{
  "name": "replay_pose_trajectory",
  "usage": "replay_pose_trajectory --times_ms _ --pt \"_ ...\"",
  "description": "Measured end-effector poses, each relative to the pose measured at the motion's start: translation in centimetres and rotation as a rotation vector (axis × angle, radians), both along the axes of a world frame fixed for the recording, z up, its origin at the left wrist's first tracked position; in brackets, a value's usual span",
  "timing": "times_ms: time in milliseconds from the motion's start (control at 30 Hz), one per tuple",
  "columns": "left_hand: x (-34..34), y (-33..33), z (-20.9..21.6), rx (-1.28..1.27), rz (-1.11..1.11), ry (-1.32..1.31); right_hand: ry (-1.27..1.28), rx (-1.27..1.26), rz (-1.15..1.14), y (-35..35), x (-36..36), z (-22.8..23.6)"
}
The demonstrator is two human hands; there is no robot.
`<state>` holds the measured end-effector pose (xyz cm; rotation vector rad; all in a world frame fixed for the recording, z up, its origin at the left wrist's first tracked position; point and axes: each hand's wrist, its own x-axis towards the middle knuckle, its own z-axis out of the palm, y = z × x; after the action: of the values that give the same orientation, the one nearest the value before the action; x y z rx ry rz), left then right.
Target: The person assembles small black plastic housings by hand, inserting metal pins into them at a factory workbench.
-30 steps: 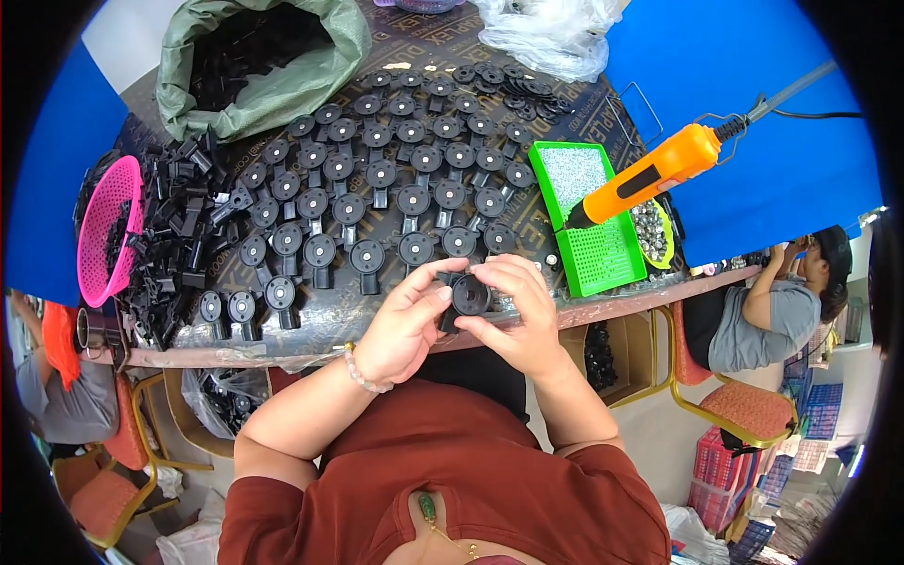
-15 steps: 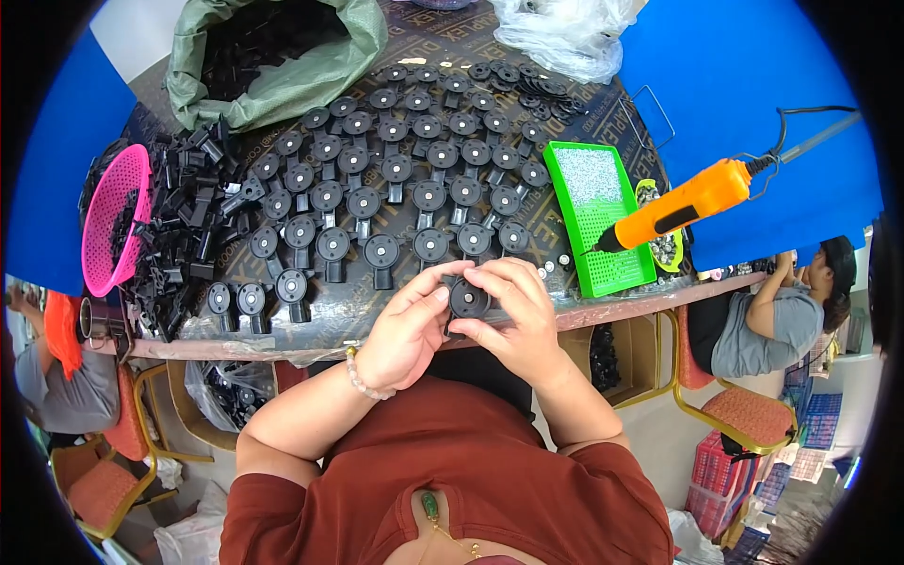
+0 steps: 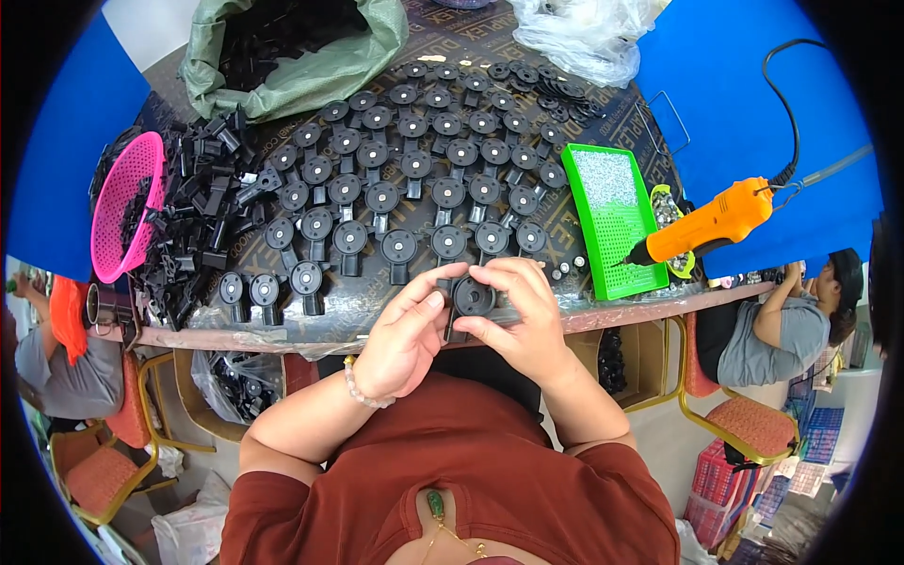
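Note:
At the table's near edge, both my hands meet around black plastic parts. My right hand (image 3: 521, 320) pinches a round black disc (image 3: 474, 298) between thumb and fingers, and its recessed face with a central hub is turned up. My left hand (image 3: 411, 330) is closed on a narrow black plastic piece (image 3: 448, 318) beside the disc, mostly hidden by the fingers. Just beyond my hands, rows of assembled round-headed black parts (image 3: 399, 247) lie on the table, each with a short stem and a light dot in its middle.
On the left are a pink basket (image 3: 105, 221), a heap of black pieces (image 3: 193, 226) and a green sack (image 3: 202, 71). On the right, an orange electric screwdriver (image 3: 720, 221) hangs over a green tray (image 3: 589, 235) of small metal pieces. Loose black discs (image 3: 556, 89) lie far back.
The disc's face has turned from showing a pale centre to showing a darker hollow. My hands stay together. The table scene has shifted slightly right in view, and the screwdriver has swung slightly.

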<state>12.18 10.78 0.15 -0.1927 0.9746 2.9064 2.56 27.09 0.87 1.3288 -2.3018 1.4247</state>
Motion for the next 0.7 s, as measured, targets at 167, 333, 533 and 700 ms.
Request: replay_pose_trajectory --times_ms 167,333,533,700 --pt "0.9 -1.2 0.1 -0.002 -0.029 -0.006 0.052 0.006 0.046 -0.6 0.0 0.4" --pt "1.4 -1.4 0.7 -0.006 -0.015 -0.063 0.03 0.009 0.111 -1.2 0.2 0.1" --pt "2.7 -2.1 -0.5 0.0 0.011 -0.024 -0.027 0.088 0.186 -2.0 1.0 0.8" --pt "5.2 -2.7 -2.5 -0.093 0.038 -0.037 -0.05 0.269 0.324 -2.7 1.8 1.7"
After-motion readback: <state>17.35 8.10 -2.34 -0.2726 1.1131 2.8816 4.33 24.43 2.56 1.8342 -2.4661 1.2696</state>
